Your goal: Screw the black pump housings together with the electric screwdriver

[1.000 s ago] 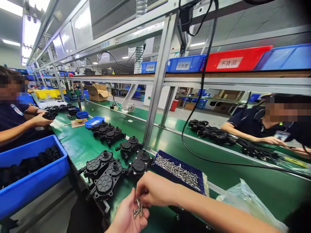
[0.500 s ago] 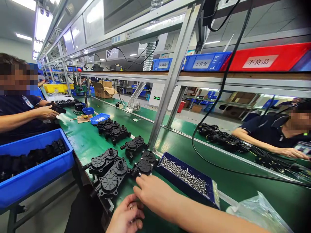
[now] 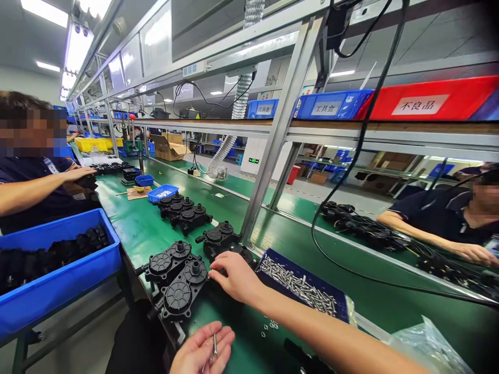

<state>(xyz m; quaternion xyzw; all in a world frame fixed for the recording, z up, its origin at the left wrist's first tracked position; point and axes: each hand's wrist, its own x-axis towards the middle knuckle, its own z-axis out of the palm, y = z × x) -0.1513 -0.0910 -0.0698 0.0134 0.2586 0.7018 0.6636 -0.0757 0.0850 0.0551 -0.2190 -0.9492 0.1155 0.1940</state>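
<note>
My left hand (image 3: 202, 349) is palm up near the front edge, fingers half curled around a few silver screws (image 3: 214, 347). Further in, my right hand (image 3: 236, 278) has thumb and fingers pinched together over a black gear housing (image 3: 242, 252), which it partly covers. Whatever lies in that pinch is too small to make out. Just left of it, two more black housings (image 3: 180, 296) with round ribbed covers and short spouts rest side by side. Behind the right forearm, a dark blue box (image 3: 268, 258) holds many loose silver screws.
Several small nuts (image 3: 273, 324) lie under my right forearm. More black housings (image 3: 187, 213) stand further along the green bench (image 3: 128, 208). A metal post (image 3: 268, 156) and hanging black cable (image 3: 331, 192) rise beyond. Co-workers sit left and opposite; a blue bin (image 3: 113, 244) is at left.
My right hand has moved away from my left, up and over the housing. The left hand has opened out somewhat, showing the screws. Nuts under the forearm have come into view.
</note>
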